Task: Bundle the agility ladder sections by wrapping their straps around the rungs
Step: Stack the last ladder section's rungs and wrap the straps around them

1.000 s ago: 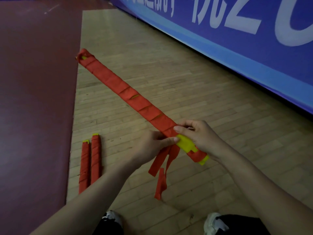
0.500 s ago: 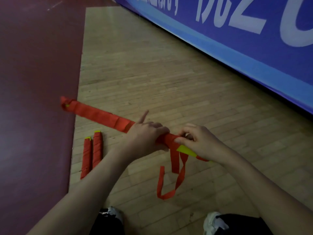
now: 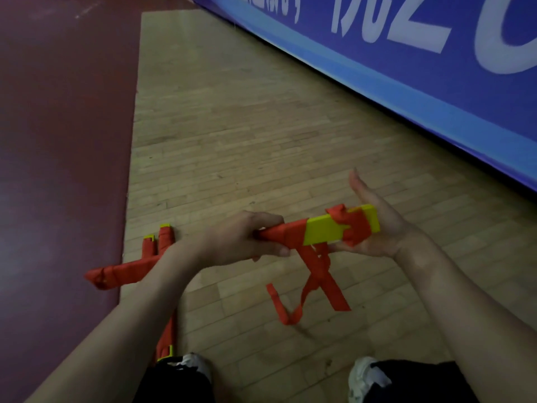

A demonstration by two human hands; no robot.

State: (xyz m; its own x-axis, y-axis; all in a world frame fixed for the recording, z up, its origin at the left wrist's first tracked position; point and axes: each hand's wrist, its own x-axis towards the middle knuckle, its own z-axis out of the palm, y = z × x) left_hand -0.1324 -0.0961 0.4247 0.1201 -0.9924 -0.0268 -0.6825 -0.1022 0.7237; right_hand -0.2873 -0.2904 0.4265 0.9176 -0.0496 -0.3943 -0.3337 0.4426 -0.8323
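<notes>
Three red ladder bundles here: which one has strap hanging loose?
The bundle gripped by the left hand, its end against the right hand: its yellow rung shows bare and strap dangles below. The two floor bundles show no loose strap.

I count three red-wrapped ladder bundles, one held bundle and two floor bundles by the left edge of the wooden floor, plus two loose strap tails, one left hand, one right hand, two white shoes and one blue banner.

Wooden floor (maroon strip at left) carries two wrapped ladder bundles.
</notes>
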